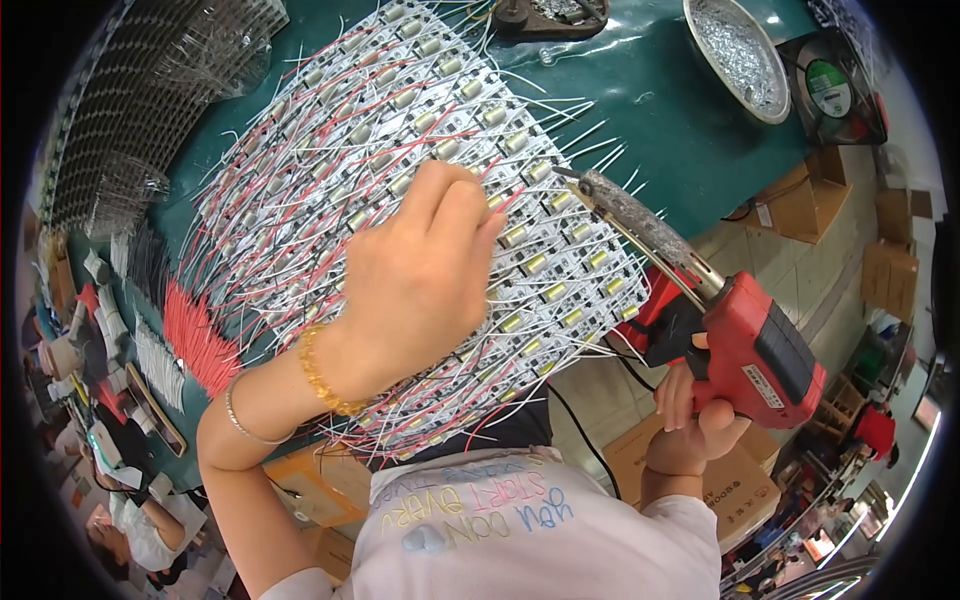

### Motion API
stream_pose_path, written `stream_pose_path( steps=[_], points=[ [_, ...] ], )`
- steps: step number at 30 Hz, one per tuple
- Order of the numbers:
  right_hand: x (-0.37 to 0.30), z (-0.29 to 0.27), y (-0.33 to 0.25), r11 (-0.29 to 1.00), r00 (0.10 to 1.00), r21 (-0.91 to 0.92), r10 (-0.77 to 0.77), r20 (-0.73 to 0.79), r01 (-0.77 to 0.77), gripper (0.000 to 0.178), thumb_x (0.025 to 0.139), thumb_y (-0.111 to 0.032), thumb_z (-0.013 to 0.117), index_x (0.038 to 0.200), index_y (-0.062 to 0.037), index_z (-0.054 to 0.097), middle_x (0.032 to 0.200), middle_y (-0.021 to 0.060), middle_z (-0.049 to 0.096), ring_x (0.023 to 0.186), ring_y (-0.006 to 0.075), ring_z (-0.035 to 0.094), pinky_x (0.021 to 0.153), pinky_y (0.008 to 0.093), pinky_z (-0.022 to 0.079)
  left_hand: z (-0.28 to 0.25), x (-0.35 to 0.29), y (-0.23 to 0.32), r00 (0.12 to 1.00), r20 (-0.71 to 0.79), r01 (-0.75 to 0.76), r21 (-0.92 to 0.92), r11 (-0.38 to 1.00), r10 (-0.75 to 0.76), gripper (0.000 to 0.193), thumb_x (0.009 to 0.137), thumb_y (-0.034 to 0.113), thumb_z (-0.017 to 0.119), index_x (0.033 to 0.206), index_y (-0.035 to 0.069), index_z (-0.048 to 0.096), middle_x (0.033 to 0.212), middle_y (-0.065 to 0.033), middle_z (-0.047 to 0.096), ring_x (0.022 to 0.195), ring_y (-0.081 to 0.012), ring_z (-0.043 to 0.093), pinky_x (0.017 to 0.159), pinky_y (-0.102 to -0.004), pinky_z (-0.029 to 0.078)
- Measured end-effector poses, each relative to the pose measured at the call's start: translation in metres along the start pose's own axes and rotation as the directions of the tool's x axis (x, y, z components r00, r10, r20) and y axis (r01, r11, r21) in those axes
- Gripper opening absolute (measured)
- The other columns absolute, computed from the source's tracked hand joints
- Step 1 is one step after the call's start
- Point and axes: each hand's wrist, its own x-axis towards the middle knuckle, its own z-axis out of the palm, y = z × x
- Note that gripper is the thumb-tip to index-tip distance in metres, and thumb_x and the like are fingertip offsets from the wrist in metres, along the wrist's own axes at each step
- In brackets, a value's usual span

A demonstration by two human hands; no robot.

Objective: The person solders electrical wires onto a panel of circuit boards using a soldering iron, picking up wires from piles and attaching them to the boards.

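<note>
A large panel of white circuit boards (535, 240) lies across the green table, with rows of small cylindrical parts and many thin red, white and black wires. Over its middle is my left hand (420, 270), fingers pinched together close to the boards. Whatever is between those fingertips is hidden, though red and white wires run beside them. My right hand (695, 410) is wrapped round the handle of a red and black soldering gun (760, 350). The gun's metal tip points left and sits over the right edge of the panel, among the white wire ends, apart from my left hand.
Bundles of red wires (200, 340) and white wires (160, 365) lie left of the panel. A bowl of silvery bits (740, 60) and a black spool with a green label (828, 88) stand at the far right. Cardboard boxes (800, 200) are beside the table.
</note>
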Motion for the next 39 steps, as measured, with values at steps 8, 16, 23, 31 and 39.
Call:
stream_pose_path(
  steps=[8, 16, 23, 31, 39],
  points=[
    [-0.016, -0.017, -0.004, 0.999, 1.0, 0.054, 0.002, -0.021, -0.001, 0.079, 0.081, -0.057, 0.06, 0.119, 0.0099, 0.041, 0.044, -0.0017, 0.043, 0.035, 0.0106, 0.043, 0.038, 0.0239, 0.038, -0.056, 0.004, 0.013, 0.99, 0.025, 0.142, -0.032, 0.989, -0.142, 0.01, 0.076, -0.001, 0.067, 0.079, 0.003, 0.059, 0.073, -0.0083, 0.059, 0.055, -0.0226, 0.054, 0.045, -0.029, 0.04],
    [-0.027, -0.018, -0.003, 0.985, 0.997, 0.154, 0.083, 0.001, -0.082, 0.063, 0.079, -0.041, 0.064, 0.119, 0.0046, 0.047, 0.07, 0.0016, 0.049, 0.061, 0.0139, 0.047, 0.057, 0.0264, 0.039, -0.003, -0.002, 0.008, 0.995, 0.098, 0.019, -0.119, 0.993, -0.008, 0.012, 0.08, 0.006, 0.065, 0.074, 0.005, 0.054, 0.063, -0.0069, 0.05, 0.051, -0.0229, 0.051, 0.043, -0.0331, 0.037],
    [-0.039, -0.041, 0.002, 0.895, 0.961, 0.364, 0.199, 0.191, -0.257, 0.042, 0.079, -0.007, 0.066, 0.12, -0.0063, 0.059, 0.121, 0.0081, 0.059, 0.112, 0.0212, 0.054, 0.094, 0.0323, 0.041, -0.001, 0.002, 0.007, 0.993, 0.113, 0.033, -0.145, 0.989, -0.016, 0.013, 0.078, 0.006, 0.064, 0.072, 0.006, 0.053, 0.061, -0.0069, 0.047, 0.05, -0.0233, 0.05, 0.043, -0.0343, 0.037],
    [-0.046, -0.04, 0.013, 0.923, 0.971, -0.343, 0.108, -0.212, -0.177, 0.069, 0.067, -0.058, 0.074, 0.097, 0.0017, 0.058, 0.067, 0.0012, 0.056, 0.058, 0.0116, 0.052, 0.055, 0.0247, 0.04, -0.004, 0.003, 0.009, 0.99, 0.14, 0.017, -0.086, 0.996, -0.005, 0.012, 0.077, 0.005, 0.064, 0.071, 0.006, 0.053, 0.061, -0.0066, 0.046, 0.049, -0.0237, 0.05, 0.042, -0.0348, 0.037],
    [-0.049, -0.037, 0.011, 0.957, 0.972, -0.186, 0.205, -0.114, -0.224, 0.044, 0.083, -0.044, 0.06, 0.094, -0.002, 0.055, 0.083, 0.005, 0.059, 0.07, 0.013, 0.055, 0.065, 0.0253, 0.043, -0.004, 0.004, 0.006, 0.986, 0.165, 0.014, -0.091, 0.996, 0.002, 0.012, 0.077, 0.005, 0.064, 0.072, 0.007, 0.053, 0.063, -0.0069, 0.047, 0.049, -0.0246, 0.05, 0.042, -0.0355, 0.038]
  ],
)
